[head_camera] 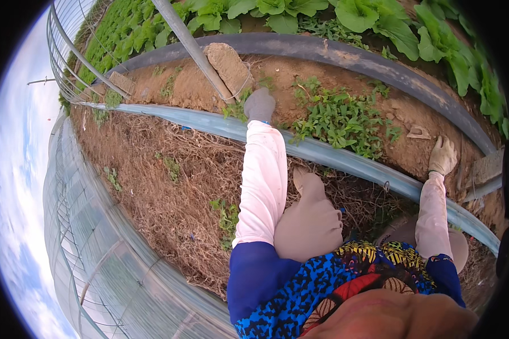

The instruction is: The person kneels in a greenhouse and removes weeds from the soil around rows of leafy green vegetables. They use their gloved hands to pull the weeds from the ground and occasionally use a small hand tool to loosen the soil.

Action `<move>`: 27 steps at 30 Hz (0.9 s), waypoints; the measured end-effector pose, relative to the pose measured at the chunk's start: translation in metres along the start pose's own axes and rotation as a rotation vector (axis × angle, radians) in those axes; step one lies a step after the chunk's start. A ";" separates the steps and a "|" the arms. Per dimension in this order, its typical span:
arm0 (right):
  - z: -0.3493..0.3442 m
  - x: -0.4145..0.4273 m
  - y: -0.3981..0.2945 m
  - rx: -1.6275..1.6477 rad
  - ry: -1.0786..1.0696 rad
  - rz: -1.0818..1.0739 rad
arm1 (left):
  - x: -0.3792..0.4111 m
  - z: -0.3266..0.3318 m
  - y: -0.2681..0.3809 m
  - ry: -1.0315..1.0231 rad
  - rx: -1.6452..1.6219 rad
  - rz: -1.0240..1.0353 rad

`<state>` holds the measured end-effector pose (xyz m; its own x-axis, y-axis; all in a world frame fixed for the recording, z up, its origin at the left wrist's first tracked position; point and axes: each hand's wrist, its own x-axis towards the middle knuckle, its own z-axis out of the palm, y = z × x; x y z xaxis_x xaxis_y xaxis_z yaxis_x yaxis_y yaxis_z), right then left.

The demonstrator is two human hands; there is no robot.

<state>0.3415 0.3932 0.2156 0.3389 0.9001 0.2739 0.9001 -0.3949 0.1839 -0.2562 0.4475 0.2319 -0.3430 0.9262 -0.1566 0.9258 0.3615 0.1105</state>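
My left hand (260, 105), in a grey glove below a pink sleeve, is at the soil beside a metal greenhouse pole (195, 51) and a rough stone block (227, 65) tied with wire. Its fingers are not clearly visible. My right hand (443, 156), in a pale, soiled glove, rests on the bare soil at the right, just past a rolled strip of plastic film (343, 159). A small tan object (418, 132), which I cannot identify, lies on the soil near its fingertips. A patch of low green weeds (339, 118) grows between my hands.
Beyond the soil strip runs a dark hose or pipe (318, 44), with leafy green vegetables (356, 17) behind it. Dry vines and roots (165, 169) cover the ground nearer me. A plastic-covered greenhouse (110, 254) stands at the left, and a concrete block (485, 169) at the right.
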 end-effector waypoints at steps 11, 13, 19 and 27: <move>0.010 0.002 0.008 0.007 0.035 -0.013 | -0.025 0.001 0.000 0.134 0.100 -0.087; 0.014 0.002 0.007 0.018 0.046 -0.020 | -0.017 0.024 -0.007 0.282 0.386 -0.061; 0.012 0.003 0.013 -0.027 0.050 -0.013 | 0.012 0.040 -0.006 0.165 0.453 -0.048; 0.008 0.003 0.013 -0.041 0.048 0.006 | -0.006 0.055 -0.005 0.169 0.587 -0.085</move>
<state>0.3563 0.3922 0.2110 0.3304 0.8880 0.3197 0.8858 -0.4087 0.2198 -0.2506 0.4344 0.1785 -0.3954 0.9182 0.0223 0.8104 0.3602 -0.4620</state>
